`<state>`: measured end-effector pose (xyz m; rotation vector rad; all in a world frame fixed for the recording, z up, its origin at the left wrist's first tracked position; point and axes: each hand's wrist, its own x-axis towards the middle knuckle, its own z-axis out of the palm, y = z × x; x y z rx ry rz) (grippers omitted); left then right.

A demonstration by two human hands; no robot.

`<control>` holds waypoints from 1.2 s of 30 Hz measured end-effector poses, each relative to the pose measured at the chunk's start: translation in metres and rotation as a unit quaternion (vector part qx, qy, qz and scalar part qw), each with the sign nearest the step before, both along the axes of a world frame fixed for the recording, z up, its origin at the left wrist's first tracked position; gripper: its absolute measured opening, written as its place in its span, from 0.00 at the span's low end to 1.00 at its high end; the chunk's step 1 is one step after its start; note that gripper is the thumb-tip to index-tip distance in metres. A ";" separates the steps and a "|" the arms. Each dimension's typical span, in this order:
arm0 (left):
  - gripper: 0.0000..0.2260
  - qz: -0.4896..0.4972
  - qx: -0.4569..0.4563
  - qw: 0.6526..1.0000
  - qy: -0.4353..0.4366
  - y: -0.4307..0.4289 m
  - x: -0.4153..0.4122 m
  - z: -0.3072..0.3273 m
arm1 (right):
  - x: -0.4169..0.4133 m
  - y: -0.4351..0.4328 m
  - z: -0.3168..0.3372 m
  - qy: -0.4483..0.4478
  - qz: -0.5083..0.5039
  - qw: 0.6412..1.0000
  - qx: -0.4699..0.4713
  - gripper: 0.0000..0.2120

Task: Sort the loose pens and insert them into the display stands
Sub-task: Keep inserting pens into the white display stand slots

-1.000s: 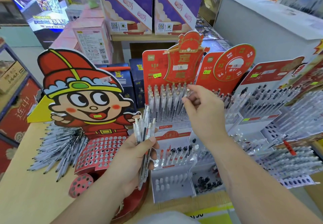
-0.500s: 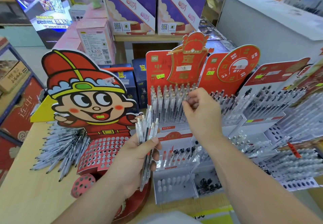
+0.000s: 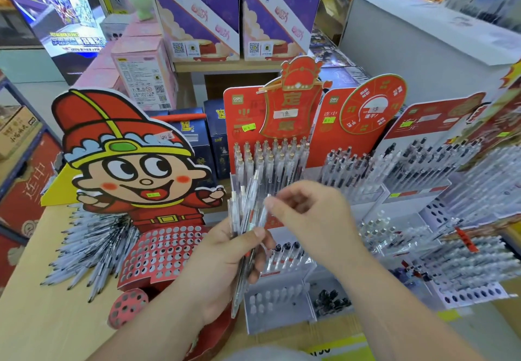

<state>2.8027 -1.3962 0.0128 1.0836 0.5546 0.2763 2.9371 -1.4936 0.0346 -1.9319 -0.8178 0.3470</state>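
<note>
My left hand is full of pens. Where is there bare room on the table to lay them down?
Bare table lies near left, bordered by the loose pen pile behind and the cartoon stand to the right. A thin strip runs before the white stand. Right of that, other stands crowd together.

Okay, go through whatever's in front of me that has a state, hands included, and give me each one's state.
Left hand: grips the pen bundle, held upright.
Right hand: fingertips at the bundle's top; grip too blurred to tell.
Cartoon stand: upright, front holes empty.
Gold-capped pens: standing in the red stand.
Loose pens: heaped on the table.
</note>
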 end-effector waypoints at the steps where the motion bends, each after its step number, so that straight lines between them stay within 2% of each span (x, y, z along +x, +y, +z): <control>1: 0.02 -0.004 0.002 1.000 -0.002 -0.002 0.002 0.000 | -0.003 -0.001 -0.001 0.061 0.015 0.998 -0.002 0.10; 6: 0.06 -0.030 -0.008 1.000 0.003 -0.006 0.006 -0.001 | -0.007 -0.008 -0.002 0.176 0.034 0.982 0.056 0.12; 11: 0.10 -0.049 -0.013 0.999 -0.008 -0.007 0.008 0.002 | 0.001 -0.018 -0.001 0.250 0.044 0.965 0.064 0.04; 18: 0.04 -0.015 0.013 1.000 -0.001 -0.011 0.013 -0.006 | 0.002 -0.019 -0.005 0.225 0.002 0.971 0.076 0.06; 23: 0.07 0.005 -0.010 1.000 0.013 -0.010 0.015 -0.010 | 0.004 -0.021 -0.005 0.224 -0.007 0.972 0.072 0.01; 28: 0.07 0.074 -0.022 0.996 0.041 -0.004 0.015 -0.017 | 0.024 -0.027 0.011 0.151 -0.059 0.980 0.117 0.05; 31: 0.08 0.083 -0.015 0.995 0.061 -0.001 0.013 -0.024 | 0.042 -0.031 0.023 0.019 -0.120 0.985 0.122 0.06; 36: 0.09 0.066 -0.036 0.996 0.057 0.001 0.008 -0.027 | 0.053 -0.024 0.030 -0.176 -0.152 0.967 0.107 0.04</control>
